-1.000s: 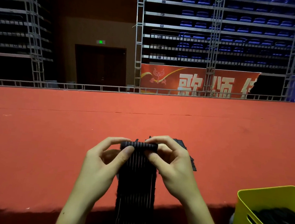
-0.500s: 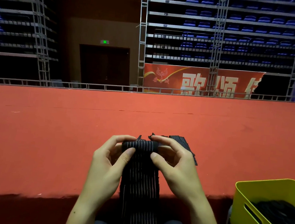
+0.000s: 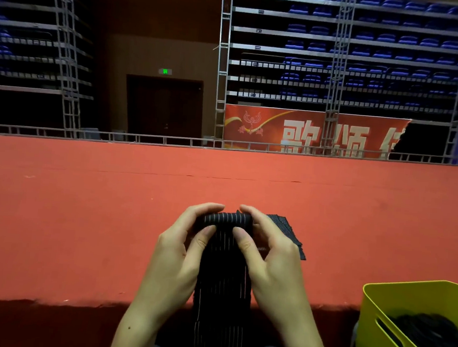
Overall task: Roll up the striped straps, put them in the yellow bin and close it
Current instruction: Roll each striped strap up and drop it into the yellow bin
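- while both the left hand (image 3: pixel 179 254) and right hand (image 3: pixel 270 260) pinch the striped strap (image 3: pixel 223 278) at its roll, edges should stay aligned.
- even tension likely keeps the coil tight.

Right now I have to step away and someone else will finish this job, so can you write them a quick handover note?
Left hand and right hand: both pinch the small roll at the far end of a striped strap; the unrolled rest runs over the red stage edge toward the lap.
More striped straps lie flat on the stage behind the right hand.
Yellow bin stands low at the right, open, with dark material inside; no lid in view.
Done: only the first turns of this roll.
Left: finish rolling, bin it, roll the others, close the bin.
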Action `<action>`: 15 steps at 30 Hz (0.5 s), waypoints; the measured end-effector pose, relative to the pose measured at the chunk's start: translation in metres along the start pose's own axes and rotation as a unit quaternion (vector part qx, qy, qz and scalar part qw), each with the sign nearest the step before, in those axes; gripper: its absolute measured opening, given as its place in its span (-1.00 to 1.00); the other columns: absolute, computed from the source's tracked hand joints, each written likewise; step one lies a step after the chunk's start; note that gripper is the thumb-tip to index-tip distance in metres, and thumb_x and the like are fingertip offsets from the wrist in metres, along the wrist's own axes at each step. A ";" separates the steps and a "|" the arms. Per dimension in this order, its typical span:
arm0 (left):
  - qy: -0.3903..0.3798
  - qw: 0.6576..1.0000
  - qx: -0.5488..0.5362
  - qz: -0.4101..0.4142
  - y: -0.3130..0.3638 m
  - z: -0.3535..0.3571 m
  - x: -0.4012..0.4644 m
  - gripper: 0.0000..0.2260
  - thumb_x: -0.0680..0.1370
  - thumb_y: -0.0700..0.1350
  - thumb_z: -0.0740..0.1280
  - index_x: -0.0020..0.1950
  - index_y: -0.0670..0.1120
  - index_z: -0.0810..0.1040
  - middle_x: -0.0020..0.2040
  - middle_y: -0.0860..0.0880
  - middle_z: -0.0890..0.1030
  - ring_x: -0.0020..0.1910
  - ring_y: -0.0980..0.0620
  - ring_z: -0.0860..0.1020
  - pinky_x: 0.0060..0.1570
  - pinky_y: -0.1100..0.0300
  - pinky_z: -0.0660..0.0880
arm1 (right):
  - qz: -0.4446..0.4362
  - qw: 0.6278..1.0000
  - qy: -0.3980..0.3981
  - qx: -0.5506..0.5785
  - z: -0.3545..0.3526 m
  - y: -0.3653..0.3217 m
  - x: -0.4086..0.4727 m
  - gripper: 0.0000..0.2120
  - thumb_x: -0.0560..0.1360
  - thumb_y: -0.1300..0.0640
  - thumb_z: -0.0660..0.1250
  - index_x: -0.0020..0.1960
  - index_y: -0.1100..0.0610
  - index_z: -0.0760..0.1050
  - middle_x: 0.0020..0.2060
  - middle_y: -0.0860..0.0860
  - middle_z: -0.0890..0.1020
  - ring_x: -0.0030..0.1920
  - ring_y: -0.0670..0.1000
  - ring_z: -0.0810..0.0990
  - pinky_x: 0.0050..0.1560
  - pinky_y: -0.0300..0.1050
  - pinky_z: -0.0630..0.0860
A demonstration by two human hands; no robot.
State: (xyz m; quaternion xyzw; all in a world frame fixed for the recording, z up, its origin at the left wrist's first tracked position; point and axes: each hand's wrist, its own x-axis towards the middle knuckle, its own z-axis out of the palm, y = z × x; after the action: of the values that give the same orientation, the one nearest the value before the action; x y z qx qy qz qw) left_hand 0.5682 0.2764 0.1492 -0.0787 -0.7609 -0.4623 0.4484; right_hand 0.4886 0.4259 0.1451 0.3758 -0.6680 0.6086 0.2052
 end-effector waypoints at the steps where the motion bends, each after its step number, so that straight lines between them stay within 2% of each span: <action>1: -0.006 1.000 -0.007 0.000 0.002 -0.002 0.001 -0.73 0.69 -0.27 0.34 0.31 0.03 0.64 0.19 0.14 0.71 0.27 0.08 0.66 0.23 0.27 0.56 | 0.008 0.999 -0.011 0.033 -0.003 -0.001 0.001 -0.73 0.66 0.14 0.45 0.33 -0.11 0.63 0.05 -0.16 0.76 0.13 -0.13 0.72 0.16 -0.04 0.65; 4: -0.011 0.999 -0.044 -0.025 0.005 -0.004 0.001 -0.75 0.68 -0.19 0.38 0.31 0.07 0.64 0.14 0.03 0.74 0.21 -0.02 0.70 0.17 0.16 0.63 | 0.015 0.994 -0.035 0.104 -0.009 -0.003 0.004 -0.72 0.65 0.28 0.43 0.19 -0.08 0.62 -0.02 -0.01 0.76 0.03 0.03 0.75 0.06 0.10 0.68; 6: -0.013 0.995 -0.082 -0.059 0.008 -0.003 0.000 -0.79 0.66 -0.07 0.40 0.28 0.13 0.64 0.04 -0.08 0.76 0.09 -0.11 0.73 0.08 -0.04 0.69 | 0.020 0.990 -0.034 0.133 -0.011 -0.002 0.005 -0.68 0.63 0.37 0.40 0.17 -0.04 0.62 -0.04 0.04 0.76 0.00 0.06 0.74 0.02 0.15 0.66; 9: -0.002 0.989 -0.122 -0.090 0.010 -0.001 0.000 -0.83 0.62 0.03 0.40 0.19 0.10 0.68 -0.05 -0.17 0.77 0.01 -0.30 0.73 0.01 -0.24 0.65 | 0.034 0.986 -0.035 0.157 -0.013 0.003 0.005 -0.61 0.57 0.50 0.33 0.12 0.02 0.62 -0.06 0.06 0.76 -0.04 0.04 0.72 -0.04 0.09 0.64; 11: 0.007 0.990 -0.113 -0.089 0.010 0.000 0.001 -0.84 0.63 0.02 0.40 0.13 0.02 0.71 -0.06 -0.15 0.77 -0.02 -0.26 0.74 -0.03 -0.21 0.66 | 0.046 0.982 -0.036 0.177 -0.012 0.005 0.004 -0.62 0.54 0.54 0.30 0.07 0.09 0.62 -0.08 0.09 0.75 -0.06 0.02 0.70 -0.02 0.04 0.62; 15: 0.006 0.991 -0.097 -0.091 0.008 0.003 0.001 -0.89 0.62 -0.07 0.44 0.09 -0.05 0.72 -0.06 -0.07 0.78 -0.04 -0.02 0.75 -0.07 0.13 0.67 | 0.070 0.977 -0.032 0.200 -0.009 0.009 0.003 -0.59 0.52 0.56 0.27 0.04 0.09 0.65 -0.07 0.13 0.76 -0.02 0.05 0.71 0.08 0.07 0.63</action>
State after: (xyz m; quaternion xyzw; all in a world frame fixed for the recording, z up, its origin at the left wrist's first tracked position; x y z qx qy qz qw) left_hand 0.5706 0.2828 0.1547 -0.0496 -0.7139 -0.5729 0.3996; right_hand 0.4782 0.4339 0.1427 0.3804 -0.5636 0.7307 0.0612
